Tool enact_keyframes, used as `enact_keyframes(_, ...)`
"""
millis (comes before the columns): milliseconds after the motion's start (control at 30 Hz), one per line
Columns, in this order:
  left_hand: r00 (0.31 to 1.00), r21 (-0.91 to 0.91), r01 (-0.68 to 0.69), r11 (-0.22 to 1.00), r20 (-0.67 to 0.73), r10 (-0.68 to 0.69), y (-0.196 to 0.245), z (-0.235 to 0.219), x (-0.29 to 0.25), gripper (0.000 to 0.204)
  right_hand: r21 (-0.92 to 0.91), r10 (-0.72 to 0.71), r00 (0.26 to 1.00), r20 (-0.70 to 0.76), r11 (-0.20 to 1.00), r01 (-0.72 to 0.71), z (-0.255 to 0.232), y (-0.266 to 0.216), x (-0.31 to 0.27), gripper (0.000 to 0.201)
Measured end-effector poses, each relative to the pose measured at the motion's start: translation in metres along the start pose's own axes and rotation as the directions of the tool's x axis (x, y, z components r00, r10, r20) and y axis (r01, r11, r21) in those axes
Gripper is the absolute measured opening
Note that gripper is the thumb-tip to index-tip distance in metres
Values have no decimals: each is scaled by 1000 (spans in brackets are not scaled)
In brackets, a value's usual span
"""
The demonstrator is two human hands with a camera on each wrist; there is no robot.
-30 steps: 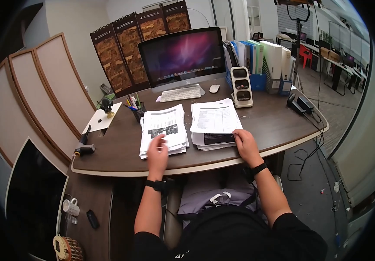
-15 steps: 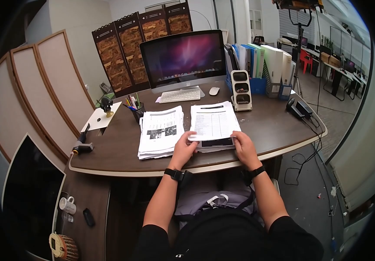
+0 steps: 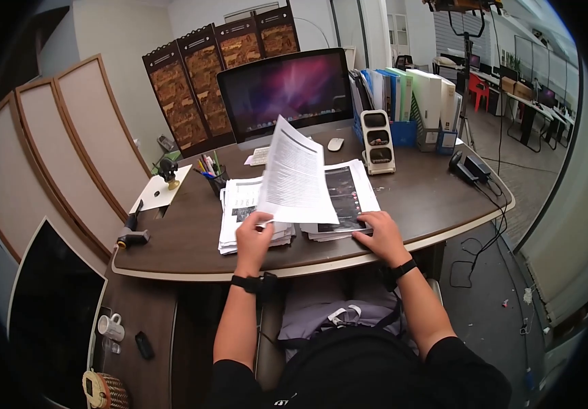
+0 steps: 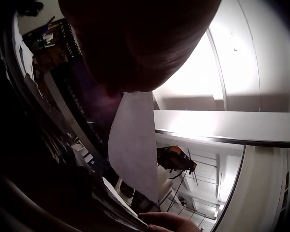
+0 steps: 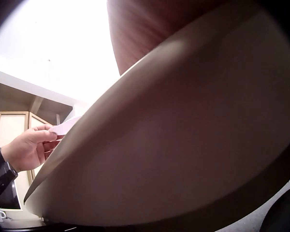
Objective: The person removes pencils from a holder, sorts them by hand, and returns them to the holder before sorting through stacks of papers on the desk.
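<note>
In the head view, my left hand pinches the lower left corner of a raised sheet of paper. The sheet stands tilted between two paper stacks, overlapping the inner part of each. Below it on the left lies a printed stack. On the right-hand stack a page with a dark printed block now shows on top. My right hand rests at that stack's near right corner, fingers extended over the dark page. The right wrist view also shows my left hand holding the sheet, beyond the desk edge.
Behind the stacks stand a monitor, a partly covered keyboard and a mouse. A pen holder is at left. To the right are a white three-slot holder, several binders and a black cabled device.
My left hand came over to the right stack, took its top sheet and lifted it leftward. My right hand let go of the sheet's edge and stays at the stack, where a dark-printed page is uncovered.
</note>
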State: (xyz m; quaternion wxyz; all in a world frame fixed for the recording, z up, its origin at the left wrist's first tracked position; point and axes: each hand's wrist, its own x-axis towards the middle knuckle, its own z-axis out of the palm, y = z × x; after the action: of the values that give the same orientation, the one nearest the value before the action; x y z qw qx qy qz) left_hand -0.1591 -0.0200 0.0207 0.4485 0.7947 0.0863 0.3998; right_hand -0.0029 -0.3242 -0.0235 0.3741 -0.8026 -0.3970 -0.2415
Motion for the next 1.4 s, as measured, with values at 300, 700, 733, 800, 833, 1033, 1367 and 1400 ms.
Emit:
enact_keyframes(300,977,-26,-7,1000,-213,1,-46,-66,9,12,11,22,1000,-2,1000,-22,1,-1,0,22)
enact_keyframes(700,986,-17,120,993,-112,-121,-92,-79,7,11,12,35,999,-4,999,-35,0,-5,0,15)
enact_keyframes(733,987,-40,126,991,-95,-129,-95,-80,9,10,11,25,1000,-9,1000,-25,0,-5,0,15)
enact_keyframes(800,987,-63,137,989,-80,-141,-100,-83,9,10,9,14,1000,-9,1000,-14,1,-4,-1,15)
enact_keyframes(833,987,-85,149,985,-53,-154,-101,-85,8,10,9,13,1000,-13,1000,-13,1,-4,-1,15)
enact_keyframes(1033,982,-41,186,982,-12,-186,-106,-88,9,14,5,9,1000,-15,1000,-9,0,-3,0,15)
enact_keyframes(1367,958,58,131,990,-264,-111,-93,-85,-2,34,17,8,999,-36,1000,-8,0,-5,0,15)
enact_keyframes(1400,959,62,128,990,-263,-108,-96,-84,-6,34,20,10,999,-40,1000,-9,0,-6,0,15)
